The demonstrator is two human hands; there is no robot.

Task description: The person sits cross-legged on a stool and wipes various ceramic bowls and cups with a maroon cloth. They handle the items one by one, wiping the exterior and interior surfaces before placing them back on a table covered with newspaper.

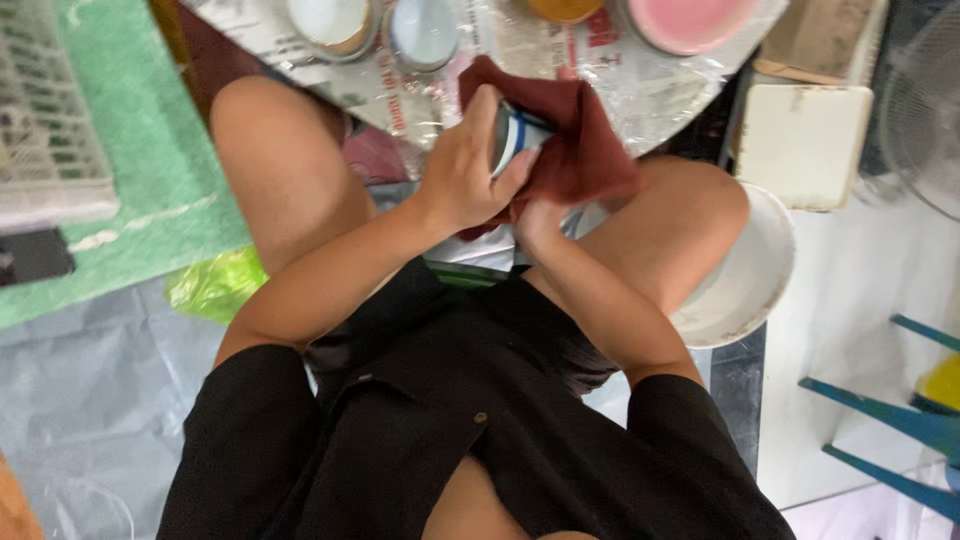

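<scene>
My left hand (470, 165) grips a small round container (512, 135) with a grey side and white and blue rim, holding it over my lap. A dark red cloth (580, 140) is draped around the container from the right. My right hand (538, 215) is mostly hidden under that cloth and holds it against the container. Both forearms reach forward between my bare knees.
A low table (650, 90) covered in plastic and newspaper holds several open paint tins, one pink (690, 20). A white bucket (745, 275) sits by my right knee, a cream square lid (805, 145) beyond it. Green mat (150, 180) and a yellow-green bag (215, 285) lie left.
</scene>
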